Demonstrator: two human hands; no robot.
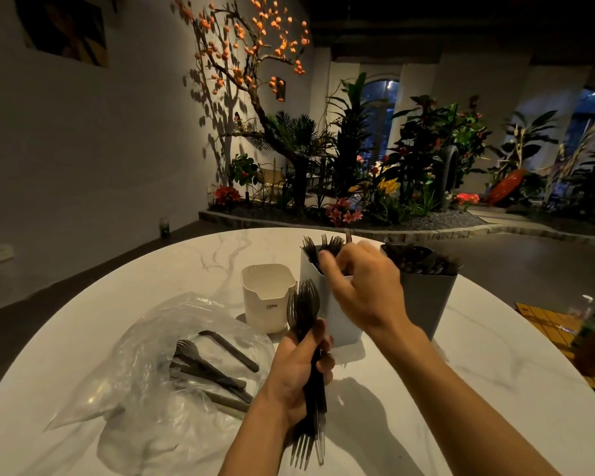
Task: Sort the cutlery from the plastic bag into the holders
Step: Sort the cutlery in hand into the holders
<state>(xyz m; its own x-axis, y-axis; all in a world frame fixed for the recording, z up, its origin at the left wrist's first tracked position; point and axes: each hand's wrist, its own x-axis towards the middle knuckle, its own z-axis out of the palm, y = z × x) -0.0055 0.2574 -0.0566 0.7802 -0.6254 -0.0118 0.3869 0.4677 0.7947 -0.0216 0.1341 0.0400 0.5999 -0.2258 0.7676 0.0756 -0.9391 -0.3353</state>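
A: What does the left hand (298, 376) have?

B: Its fingers are wrapped round a bundle of dark plastic forks and spoons (306, 341), heads sticking out above and below the fist.

A: And the right hand (363, 286)?

B: Over the tall white holder (337, 317) full of forks, fingers curled at its rim; I cannot tell whether it pinches anything.

A: The rest?

B: Loose dark cutlery (213, 369) lies on the clear plastic bag (134, 365), left of the fist, on the white marble table (461, 372).
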